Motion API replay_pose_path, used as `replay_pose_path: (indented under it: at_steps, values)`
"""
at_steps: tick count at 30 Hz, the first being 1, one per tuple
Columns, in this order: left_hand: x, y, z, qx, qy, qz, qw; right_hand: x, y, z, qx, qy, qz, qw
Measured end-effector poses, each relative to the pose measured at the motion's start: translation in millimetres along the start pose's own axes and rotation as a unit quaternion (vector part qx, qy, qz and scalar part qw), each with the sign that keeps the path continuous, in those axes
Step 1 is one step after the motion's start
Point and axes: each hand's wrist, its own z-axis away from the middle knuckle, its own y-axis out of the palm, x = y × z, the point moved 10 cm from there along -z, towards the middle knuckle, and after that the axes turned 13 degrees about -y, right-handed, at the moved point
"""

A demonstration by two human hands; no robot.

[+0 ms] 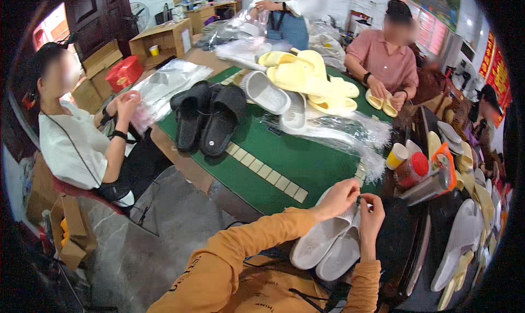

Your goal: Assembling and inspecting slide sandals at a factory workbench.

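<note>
My bench (306, 165) is covered in green felt with a pale tiled strip running across it. On it lie a pair of black slippers (210, 116), two white slippers (276, 99), a heap of yellow slippers (306, 77) and crumpled clear plastic bags (350, 135). More bags (169, 80) lie at its far left end.

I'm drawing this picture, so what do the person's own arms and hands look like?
Both arms wear long, loose orange sleeves with wrinkles, ending at the wrists. The left hand and right hand are bare: no gloves, and no rings or watch that can be made out. Small dark print shows on the orange cloth lower down.
</note>
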Motion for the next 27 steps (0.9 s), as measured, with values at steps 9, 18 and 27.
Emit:
replay_pose_path:
  at_steps: [9, 18, 27]
  values:
    - [11, 3, -3, 0.051, -0.028, 0.070, 0.996, -2, 11, 0, 0.015, -0.018, -0.025, 0.999]
    - [-2, 5, 2, 0.066, -0.033, 0.023, 0.997, 2, 7, -1, 0.016, -0.009, 0.005, 1.000]
    - [3, -2, 0, 0.033, -0.040, 0.069, 0.996, 10, 6, -2, 0.010, -0.050, 0.012, 0.999]
